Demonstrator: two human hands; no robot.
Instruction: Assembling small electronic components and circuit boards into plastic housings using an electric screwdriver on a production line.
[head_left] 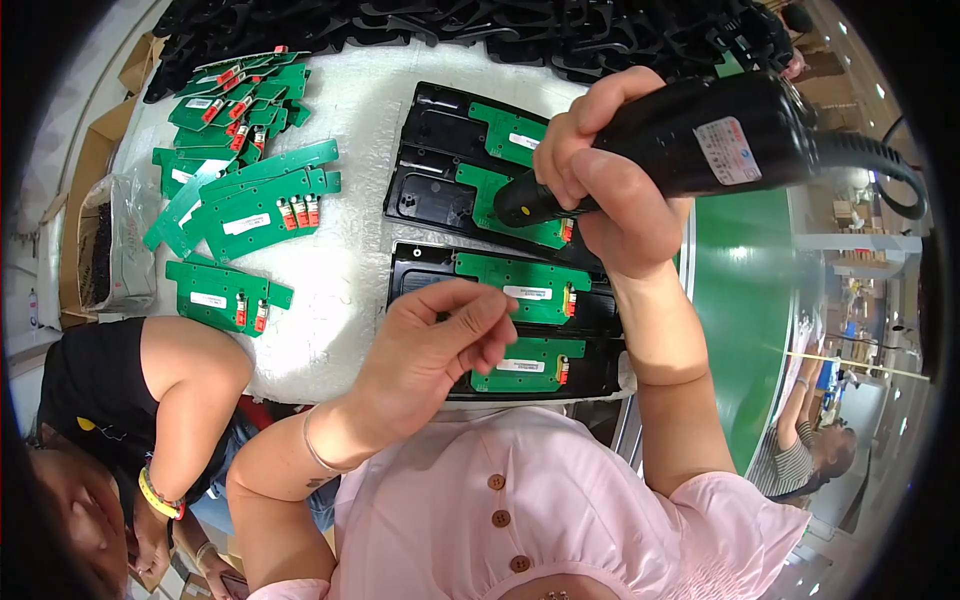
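Observation:
My right hand point(622, 195) is wrapped round a black corded electric screwdriver point(665, 135). Its nose points down-left at a green circuit board point(485, 190) lying in a black plastic housing point(425, 200). Whether the tip touches the board is hidden. My left hand point(425, 345) hovers over the nearer housings, thumb and fingertips pinched together; anything between them is too small to make out. Beside those fingers is another circuit board point(500, 272) in its black housing point(410, 265). Closer to me lies one more board point(535, 350) in a housing point(600, 372), partly covered by my hand.
Loose green circuit boards point(245, 220) with red-and-white parts lie stacked to the left on the white work surface point(330, 330). Black plastic parts point(480, 35) are heaped along the far edge. A co-worker's arm point(190, 400) is close at left. The screwdriver's cable point(870, 155) runs right.

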